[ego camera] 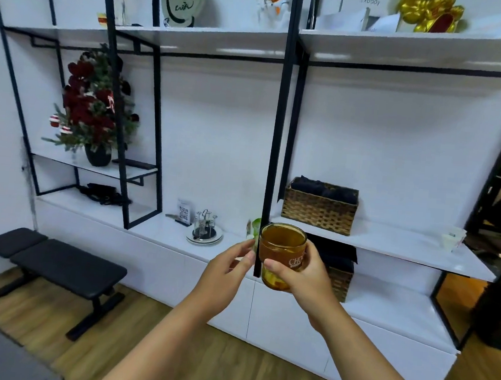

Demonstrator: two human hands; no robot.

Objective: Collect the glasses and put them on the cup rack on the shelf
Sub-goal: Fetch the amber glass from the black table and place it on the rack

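- My right hand (302, 273) is wrapped around an amber glass (281, 254), thumb across the front and fingers round the far side, holding it upright, mouth up. I judge that keeps it steady for the carry.
- My left hand (230, 262) sits just left of the glass, fingers loosely curled, fingertips near its side. It pinches nothing; I cannot tell if it touches the glass. It looks ready to take a share of the grip or turn the glass over.
- The rack (205, 226) stands beyond and to the left of my left hand, on a round tray on the low shelf (161, 227). Its wire pegs point up. One clear glass may already hang there, but it is too small to be sure.
- The glass is held well apart from the rack, out in front of the shelf, so the carry is not yet finished.
- Next, as I see it: bring the glass over to the left, invert it, and lower its mouth over a free peg.
- A basket (319, 206) sits above and beyond my right hand, out of the path.
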